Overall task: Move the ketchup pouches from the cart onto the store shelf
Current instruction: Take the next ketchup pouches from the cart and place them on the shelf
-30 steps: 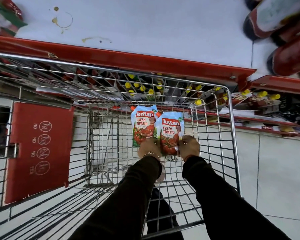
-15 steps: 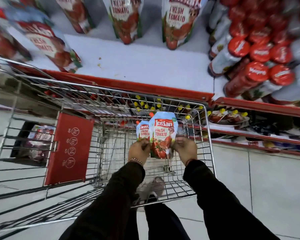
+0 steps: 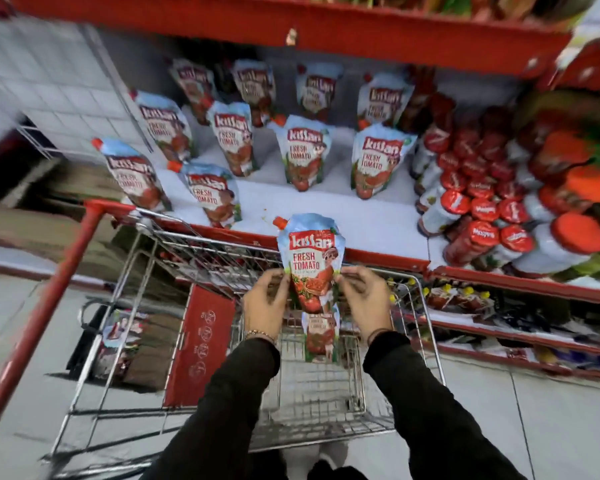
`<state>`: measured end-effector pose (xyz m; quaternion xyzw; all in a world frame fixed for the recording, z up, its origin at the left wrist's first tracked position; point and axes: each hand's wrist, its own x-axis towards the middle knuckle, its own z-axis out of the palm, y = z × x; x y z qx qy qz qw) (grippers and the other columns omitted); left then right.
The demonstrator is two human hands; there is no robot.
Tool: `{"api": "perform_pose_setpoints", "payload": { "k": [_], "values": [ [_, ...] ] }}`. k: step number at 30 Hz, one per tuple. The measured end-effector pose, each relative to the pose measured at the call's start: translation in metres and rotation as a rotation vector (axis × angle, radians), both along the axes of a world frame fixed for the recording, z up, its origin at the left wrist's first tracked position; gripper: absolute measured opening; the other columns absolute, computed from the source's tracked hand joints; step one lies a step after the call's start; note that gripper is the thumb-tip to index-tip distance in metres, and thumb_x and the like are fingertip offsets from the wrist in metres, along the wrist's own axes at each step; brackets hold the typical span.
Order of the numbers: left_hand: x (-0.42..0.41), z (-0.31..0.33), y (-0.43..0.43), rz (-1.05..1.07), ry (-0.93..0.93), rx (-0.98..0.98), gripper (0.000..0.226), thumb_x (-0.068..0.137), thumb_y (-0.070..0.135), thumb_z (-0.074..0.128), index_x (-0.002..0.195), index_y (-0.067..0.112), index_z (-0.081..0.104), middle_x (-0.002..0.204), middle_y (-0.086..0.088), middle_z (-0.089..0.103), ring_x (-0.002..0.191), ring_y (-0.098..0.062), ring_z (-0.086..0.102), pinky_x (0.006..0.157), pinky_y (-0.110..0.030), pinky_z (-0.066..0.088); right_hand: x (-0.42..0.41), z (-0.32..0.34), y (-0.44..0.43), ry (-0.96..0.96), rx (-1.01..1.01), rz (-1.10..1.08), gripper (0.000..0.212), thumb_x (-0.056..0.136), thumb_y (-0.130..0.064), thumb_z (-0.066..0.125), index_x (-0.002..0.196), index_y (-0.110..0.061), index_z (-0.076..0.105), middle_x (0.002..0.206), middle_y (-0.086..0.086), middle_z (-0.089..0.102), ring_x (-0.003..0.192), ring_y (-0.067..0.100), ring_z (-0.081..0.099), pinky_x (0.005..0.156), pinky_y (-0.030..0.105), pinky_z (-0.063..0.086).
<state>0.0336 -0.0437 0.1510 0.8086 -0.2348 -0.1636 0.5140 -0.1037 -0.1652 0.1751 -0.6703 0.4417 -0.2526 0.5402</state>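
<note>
Both hands, left hand (image 3: 264, 306) and right hand (image 3: 362, 303), have raised the ketchup pouch (image 3: 310, 261), pinched between them, to the shelf (image 3: 378, 223) edge; bare shelf lies ahead.

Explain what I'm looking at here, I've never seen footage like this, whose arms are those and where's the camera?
There is no machine here. A person wears a wide-angle camera on their head, so the single picture looks forward and down along their own black-sleeved arms. The left hand and right hand hold a blue and red Kissan fresh tomato ketchup pouch between them, above a silver wire shopping cart. A second, blurred pouch shows just below it; which grip holds it is unclear. Ahead is a white store shelf with a red edge, where matching standing pouches stand beside red-capped sauce bottles.
</note>
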Motion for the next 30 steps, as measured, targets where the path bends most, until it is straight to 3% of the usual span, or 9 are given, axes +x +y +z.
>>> {"api": "perform_pose_setpoints", "payload": {
  "k": [4, 7, 9, 12, 14, 19, 25, 28, 30],
  "values": [
    [0.042, 0.033, -0.02, -0.026, -0.113, -0.051, 0.01, 0.094, 0.026, 0.058, 0.097, 0.02, 0.065, 0.079, 0.005, 0.069, 0.069, -0.006, 0.063, 0.063, -0.012, 0.047, 0.041, 0.026, -0.017, -0.053, -0.086, -0.062, 0.015, 0.087, -0.007, 0.072, 0.089, -0.022, 0.067, 0.086, -0.007, 0.072, 0.079, -0.005, 0.069, 0.073, 0.005, 0.052],
    [0.069, 0.045, -0.042, 0.022, -0.134, -0.073, 0.01, 0.093, 0.021, 0.059, 0.097, 0.015, 0.065, 0.083, -0.001, 0.07, 0.071, -0.015, 0.064, 0.068, -0.022, 0.052, 0.07, 0.034, -0.032, -0.041, -0.144, -0.116, 0.011, 0.086, -0.011, 0.074, 0.088, -0.022, 0.07, 0.083, -0.009, 0.071, 0.071, -0.015, 0.065, 0.072, 0.01, 0.052],
    [0.084, 0.045, -0.057, 0.034, -0.078, -0.087, 0.009, 0.093, 0.019, 0.059, 0.096, 0.014, 0.065, 0.086, -0.001, 0.069, 0.074, -0.021, 0.069, 0.071, -0.032, 0.06, 0.088, 0.035, -0.042, -0.039, -0.126, -0.146, 0.008, 0.085, -0.012, 0.075, 0.086, -0.019, 0.07, 0.082, -0.007, 0.071, 0.071, -0.006, 0.067, 0.076, 0.024, 0.057],
    [0.101, 0.038, -0.076, 0.053, 0.047, -0.115, 0.007, 0.093, 0.016, 0.058, 0.095, 0.013, 0.064, 0.09, -0.002, 0.067, 0.088, -0.032, 0.072, 0.082, -0.047, 0.06, 0.109, 0.031, -0.054, -0.036, -0.072, -0.174, 0.007, 0.085, -0.008, 0.074, 0.086, -0.014, 0.07, 0.084, 0.002, 0.07, 0.08, 0.021, 0.07, 0.083, 0.043, 0.062],
    [0.109, 0.031, -0.085, 0.068, 0.092, -0.11, 0.007, 0.093, 0.014, 0.058, 0.095, 0.013, 0.064, 0.091, -0.002, 0.066, 0.093, -0.033, 0.07, 0.085, -0.051, 0.059, 0.119, 0.025, -0.06, -0.012, -0.074, -0.17, 0.006, 0.084, -0.006, 0.074, 0.09, -0.007, 0.071, 0.086, 0.005, 0.071, 0.081, 0.024, 0.07, 0.084, 0.048, 0.061],
    [0.112, 0.017, -0.085, 0.078, 0.018, -0.008, 0.012, 0.092, 0.015, 0.059, 0.096, 0.006, 0.066, 0.093, -0.009, 0.07, 0.094, -0.03, 0.068, 0.081, -0.043, 0.059, 0.123, 0.004, -0.066, 0.056, -0.057, -0.15, 0.008, 0.086, -0.008, 0.073, 0.093, -0.005, 0.072, 0.094, 0.012, 0.073, 0.088, 0.032, 0.072, 0.086, 0.051, 0.06],
    [0.111, 0.019, -0.086, 0.105, 0.049, -0.024, 0.017, 0.091, 0.017, 0.063, 0.1, 0.005, 0.07, 0.097, -0.01, 0.073, 0.097, -0.027, 0.069, 0.084, -0.037, 0.059, 0.12, 0.001, -0.064, 0.058, -0.059, -0.141, 0.01, 0.088, -0.009, 0.071, 0.097, -0.006, 0.072, 0.097, 0.013, 0.075, 0.091, 0.03, 0.072, 0.084, 0.051, 0.061],
    [0.107, 0.014, -0.081, 0.123, 0.145, -0.088, 0.021, 0.091, 0.016, 0.063, 0.11, 0.008, 0.067, 0.104, -0.011, 0.072, 0.099, -0.028, 0.07, 0.085, -0.047, 0.06, 0.116, 0.003, -0.058, 0.04, -0.069, -0.138, 0.012, 0.09, -0.012, 0.069, 0.101, -0.01, 0.071, 0.095, 0.002, 0.073, 0.09, 0.023, 0.071, 0.086, 0.044, 0.061],
    [0.097, 0.007, -0.073, 0.146, 0.2, -0.157, 0.023, 0.092, 0.019, 0.061, 0.115, 0.017, 0.063, 0.102, -0.003, 0.07, 0.096, -0.027, 0.071, 0.083, -0.046, 0.061, 0.108, -0.002, -0.05, 0.027, -0.092, -0.158, 0.012, 0.09, -0.016, 0.068, 0.102, -0.014, 0.071, 0.093, -0.005, 0.071, 0.088, 0.017, 0.07, 0.085, 0.034, 0.059]
  ]
}}
